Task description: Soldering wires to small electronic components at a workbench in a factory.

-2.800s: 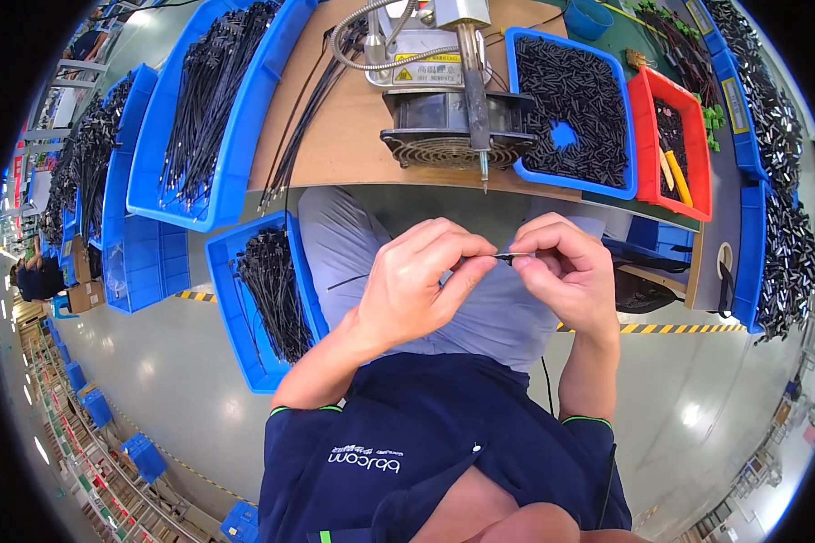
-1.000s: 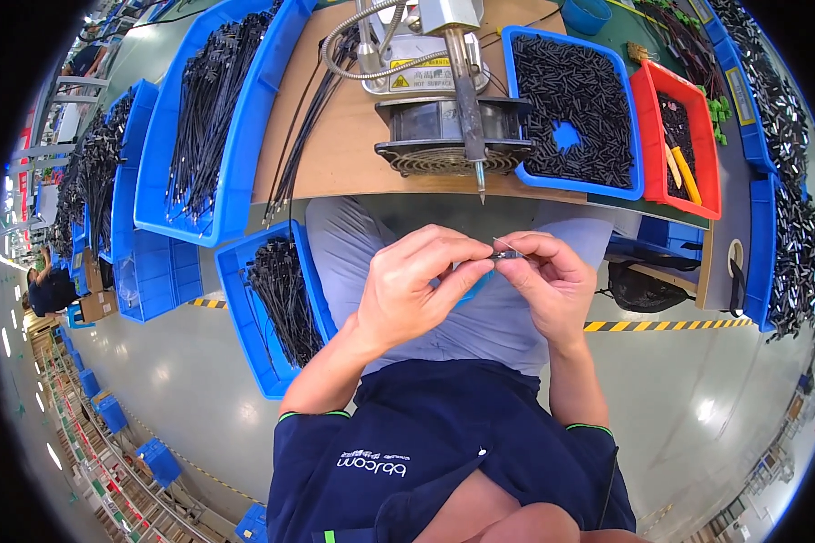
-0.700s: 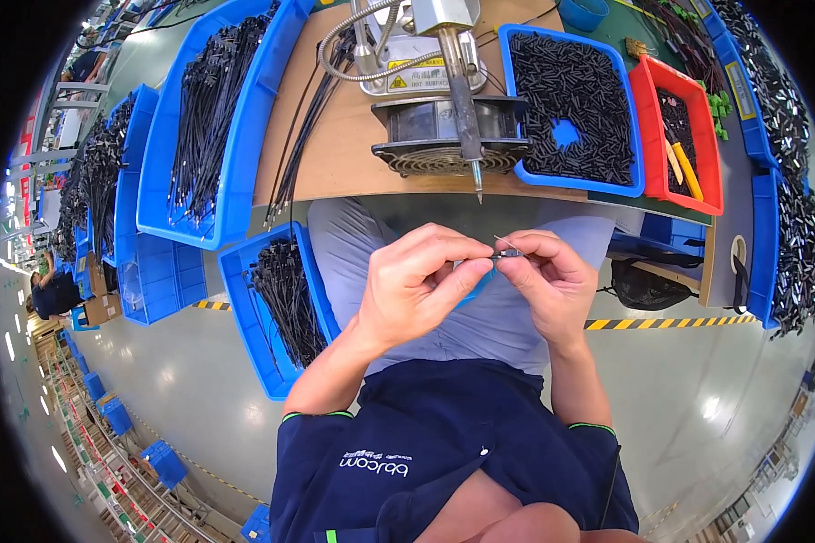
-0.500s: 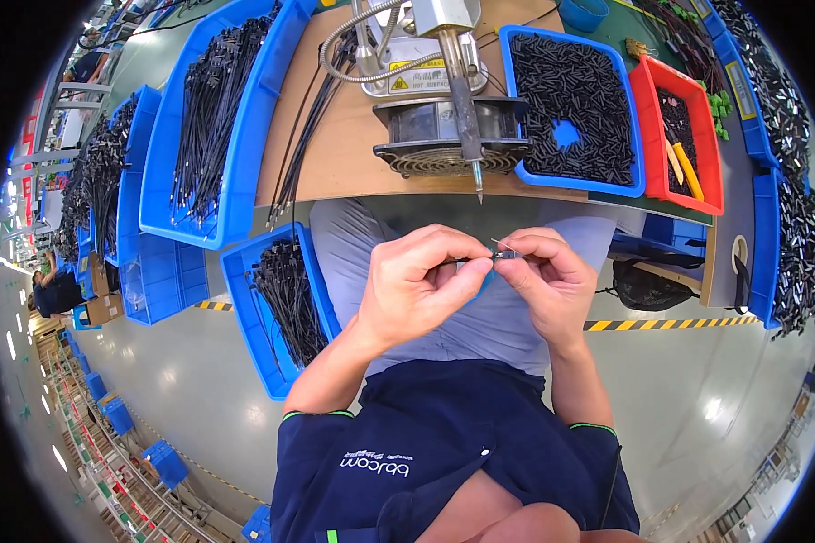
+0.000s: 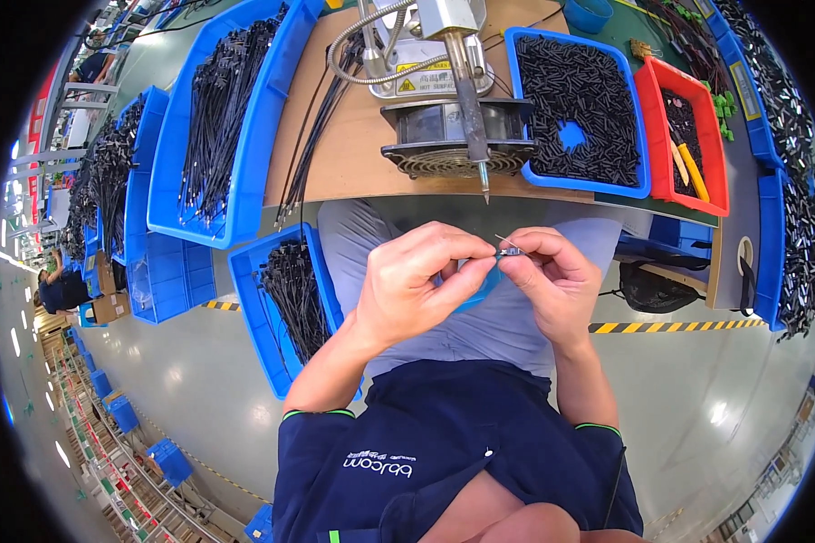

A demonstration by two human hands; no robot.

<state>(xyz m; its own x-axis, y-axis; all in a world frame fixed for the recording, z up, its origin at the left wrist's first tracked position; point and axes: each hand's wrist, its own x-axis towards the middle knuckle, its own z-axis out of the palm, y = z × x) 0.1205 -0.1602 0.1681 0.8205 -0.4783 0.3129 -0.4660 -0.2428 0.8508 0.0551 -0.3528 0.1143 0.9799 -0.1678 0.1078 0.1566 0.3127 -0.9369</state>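
Above my lap, my left hand (image 5: 426,279) and my right hand (image 5: 554,279) meet fingertip to fingertip. Thumb and index finger of the left pinch a thin black cable, mostly hidden by the fingers. Between the right thumb and index finger sits a small dark connector with a metallic sheen (image 5: 510,252), at the cable's end. A thin pale wire or pin (image 5: 502,239) sticks up beside it. Behind the hands, something blue (image 5: 482,294) shows on my lap; its shape is mostly covered.
Ahead on the workbench (image 5: 335,172) stand a soldering iron (image 5: 474,127) pointing down and a fan (image 5: 453,143). Right of these are a blue tray of small black sleeves (image 5: 566,77) and a red bin (image 5: 643,100). Blue bins (image 5: 254,172) of black cables stand at left, another (image 5: 272,348) beside my leg.
The view has shifted slightly, so the bench and bins sit a little further right. Both hands keep their pinch, with the fingertips still together at the connector.
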